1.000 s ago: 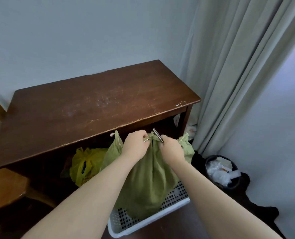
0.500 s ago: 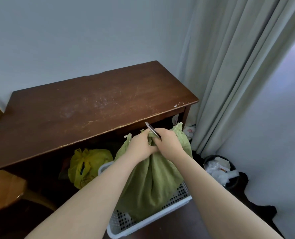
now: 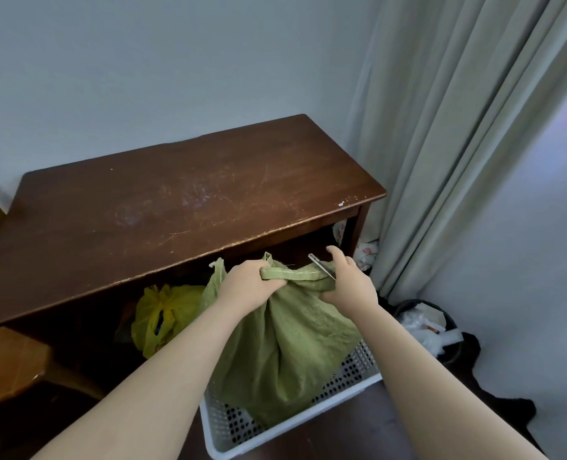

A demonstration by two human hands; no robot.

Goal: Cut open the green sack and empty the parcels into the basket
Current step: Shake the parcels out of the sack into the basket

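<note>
The left hand's [image 3: 252, 284] fingers are curled tight round the bunched hem of the sack [image 3: 292, 340]. The right hand [image 3: 348, 284] pinches a thin metal blade [image 3: 322, 265], with the forefinger lifted clear and the thumb pressing on the cloth. Whether the blade is a knife or shut scissors is too small to tell.

Half a second ago both fists met at the sack's neck, the blade poking up between them. Now the hands have drawn apart and the hem runs between them as a taut band, the blade lying at its right end. That looks like a set-up for the cut rather than a cut already made: no slit shows, and no parcels are visible.

The sack stands full in the white basket [image 3: 232, 426], on the floor before the table [image 3: 175, 210], so once it opens the contents should drop straight in. The blade points back towards the left hand along the band, so a slip could reach it.

A yellow bag [image 3: 162, 313] sits under the table, and a bin [image 3: 436, 322] stands by the curtain [image 3: 458, 127].
</note>
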